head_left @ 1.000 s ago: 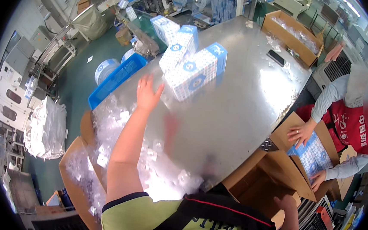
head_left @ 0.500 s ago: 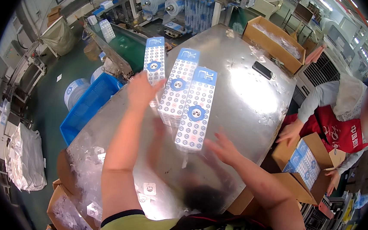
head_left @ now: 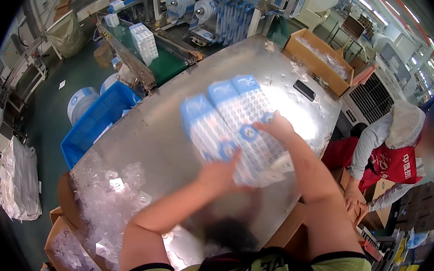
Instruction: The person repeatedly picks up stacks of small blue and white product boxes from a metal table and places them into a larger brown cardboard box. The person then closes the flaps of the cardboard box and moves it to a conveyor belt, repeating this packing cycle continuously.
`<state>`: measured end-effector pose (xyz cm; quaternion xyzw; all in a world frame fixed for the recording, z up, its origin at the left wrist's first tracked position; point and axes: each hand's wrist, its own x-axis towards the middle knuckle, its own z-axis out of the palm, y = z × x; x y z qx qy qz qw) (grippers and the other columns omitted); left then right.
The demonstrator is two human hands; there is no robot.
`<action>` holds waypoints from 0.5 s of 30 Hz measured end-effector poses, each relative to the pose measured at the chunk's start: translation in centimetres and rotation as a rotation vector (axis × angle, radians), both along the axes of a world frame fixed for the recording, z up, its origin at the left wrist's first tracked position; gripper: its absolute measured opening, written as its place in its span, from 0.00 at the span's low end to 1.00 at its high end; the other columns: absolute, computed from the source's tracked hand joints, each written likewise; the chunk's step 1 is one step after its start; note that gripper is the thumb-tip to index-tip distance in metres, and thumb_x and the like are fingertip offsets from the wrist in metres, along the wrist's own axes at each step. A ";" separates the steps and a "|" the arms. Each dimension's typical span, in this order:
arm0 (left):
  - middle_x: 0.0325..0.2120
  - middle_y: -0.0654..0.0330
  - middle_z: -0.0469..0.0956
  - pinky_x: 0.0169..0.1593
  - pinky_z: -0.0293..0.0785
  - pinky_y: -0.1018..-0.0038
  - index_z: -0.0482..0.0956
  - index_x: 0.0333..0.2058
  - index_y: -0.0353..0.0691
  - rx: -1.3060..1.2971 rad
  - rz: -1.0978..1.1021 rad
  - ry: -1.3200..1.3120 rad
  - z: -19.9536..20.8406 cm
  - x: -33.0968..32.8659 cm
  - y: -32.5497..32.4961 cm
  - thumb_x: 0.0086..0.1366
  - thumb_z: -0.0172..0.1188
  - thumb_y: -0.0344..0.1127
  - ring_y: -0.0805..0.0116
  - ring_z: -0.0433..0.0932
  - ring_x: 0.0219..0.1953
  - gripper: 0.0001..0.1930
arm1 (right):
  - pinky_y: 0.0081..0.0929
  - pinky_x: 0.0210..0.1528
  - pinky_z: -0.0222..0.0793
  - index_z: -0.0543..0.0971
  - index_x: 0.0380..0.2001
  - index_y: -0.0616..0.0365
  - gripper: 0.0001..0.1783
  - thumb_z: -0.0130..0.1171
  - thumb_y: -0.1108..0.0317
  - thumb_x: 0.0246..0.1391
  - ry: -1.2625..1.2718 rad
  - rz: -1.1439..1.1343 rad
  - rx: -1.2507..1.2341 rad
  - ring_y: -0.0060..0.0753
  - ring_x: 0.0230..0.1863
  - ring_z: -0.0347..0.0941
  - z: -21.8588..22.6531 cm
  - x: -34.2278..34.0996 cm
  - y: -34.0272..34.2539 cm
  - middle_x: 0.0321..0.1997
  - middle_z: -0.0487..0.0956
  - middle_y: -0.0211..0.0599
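Three long white-and-blue plastic-wrapped packs [head_left: 208, 126] lie side by side, tilted over the metal table and smeared by motion. My left hand [head_left: 220, 174] presses against the near left side of the group, thumb along the top of a pack. On the far right side, my right hand [head_left: 278, 129] grips the outer pack. Squeezed between both hands, the packs stay together; whether they touch the table I cannot tell. Clear wrapping trails from their near right end.
The metal table [head_left: 168, 142] carries a phone [head_left: 304, 90], plastic scraps [head_left: 115, 199] and an open carton [head_left: 317, 62]. A blue crate [head_left: 81, 140] stands left. Another pack [head_left: 143, 43] rests on the green conveyor [head_left: 168, 73]. At right, a co-worker's hands [head_left: 355, 205] are at a carton.
Both hands have closed in on the packs, which have turned and shifted right. A pack on the conveyor has come nearer. The co-worker's hands have come together over the carton.
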<state>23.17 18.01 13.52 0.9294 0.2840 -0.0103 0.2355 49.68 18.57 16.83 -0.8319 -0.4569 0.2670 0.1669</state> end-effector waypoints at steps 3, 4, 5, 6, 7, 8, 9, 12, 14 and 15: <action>0.32 0.42 0.81 0.39 0.78 0.56 0.44 0.70 0.38 -0.303 -0.362 0.092 1.8 -0.4 -8.7 0.58 0.56 0.69 0.45 0.82 0.31 0.54 | 0.35 0.59 0.67 0.65 0.60 0.67 0.57 0.77 0.42 0.33 -0.088 0.304 -0.100 0.49 0.55 0.74 -0.2 0.6 -4.2 0.52 0.77 0.54; 0.34 0.42 0.81 0.41 0.77 0.57 0.43 0.71 0.40 -0.377 -0.428 0.124 1.3 0.3 -11.5 0.61 0.56 0.64 0.46 0.82 0.33 0.51 | 0.35 0.60 0.66 0.65 0.61 0.65 0.56 0.77 0.43 0.32 -0.098 0.423 -0.135 0.50 0.56 0.73 -0.3 0.2 -5.1 0.52 0.77 0.54; 0.36 0.43 0.81 0.42 0.77 0.58 0.42 0.71 0.41 -0.453 -0.500 0.158 0.6 0.6 -13.6 0.64 0.56 0.59 0.46 0.81 0.34 0.47 | 0.36 0.61 0.65 0.65 0.61 0.64 0.55 0.77 0.45 0.34 -0.123 0.496 -0.148 0.51 0.57 0.72 0.1 -0.5 -5.8 0.54 0.76 0.54; 0.38 0.44 0.81 0.44 0.77 0.59 0.45 0.71 0.42 -0.604 -0.518 0.007 -0.6 0.1 -14.9 0.65 0.56 0.56 0.48 0.81 0.37 0.44 | 0.37 0.62 0.63 0.64 0.62 0.63 0.54 0.76 0.47 0.36 -0.148 0.568 -0.162 0.52 0.58 0.71 0.8 -1.3 -6.6 0.55 0.75 0.54; 0.40 0.44 0.81 0.46 0.76 0.60 0.47 0.70 0.42 -0.742 -0.535 -0.146 -1.8 -0.2 -15.8 0.66 0.56 0.53 0.50 0.81 0.39 0.42 | 0.38 0.63 0.62 0.64 0.63 0.61 0.52 0.76 0.49 0.37 -0.177 0.634 -0.166 0.53 0.59 0.70 1.2 -1.6 -7.3 0.56 0.74 0.54; 0.42 0.45 0.80 0.48 0.76 0.61 0.50 0.70 0.43 -0.874 -0.551 -0.302 -0.8 -0.4 -15.8 0.67 0.56 0.50 0.51 0.81 0.41 0.39 | 0.39 0.63 0.62 0.64 0.63 0.62 0.50 0.75 0.49 0.40 -0.277 0.602 0.059 0.52 0.60 0.69 0.6 -1.0 -8.4 0.57 0.74 0.54; 0.45 0.47 0.80 0.51 0.75 0.63 0.54 0.68 0.41 -0.780 -0.430 -0.404 -0.1 -2.0 -14.2 0.67 0.56 0.47 0.55 0.80 0.45 0.36 | 0.40 0.63 0.62 0.65 0.63 0.62 0.48 0.73 0.49 0.42 -0.374 0.560 0.283 0.51 0.60 0.68 -0.9 0.4 -10.3 0.59 0.73 0.54; 0.56 0.44 0.70 0.61 0.70 0.55 0.57 0.64 0.38 -1.824 0.391 -1.042 -0.7 -7.5 -4.2 0.71 0.50 0.47 0.52 0.74 0.56 0.30 | 0.43 0.65 0.61 0.63 0.65 0.60 0.42 0.63 0.47 0.55 -0.113 0.012 0.651 0.46 0.63 0.67 -9.2 6.4 -19.3 0.64 0.69 0.50; 0.52 0.44 0.73 0.50 0.79 0.56 0.59 0.65 0.38 -0.869 0.577 -1.486 -4.7 -6.8 -0.4 0.69 0.49 0.59 0.53 0.76 0.53 0.36 | 0.43 0.65 0.60 0.62 0.67 0.57 0.38 0.52 0.44 0.61 0.517 -0.312 0.734 0.44 0.64 0.66 -11.2 7.3 -22.6 0.67 0.67 0.46; 0.55 0.47 0.71 0.56 0.73 0.56 0.59 0.65 0.39 -1.061 0.640 -1.394 -6.6 -6.3 0.3 0.69 0.47 0.60 0.54 0.73 0.56 0.36 | 0.42 0.65 0.61 0.62 0.67 0.55 0.37 0.47 0.42 0.63 0.960 -0.390 0.726 0.44 0.64 0.65 -11.6 4.8 -23.0 0.67 0.66 0.44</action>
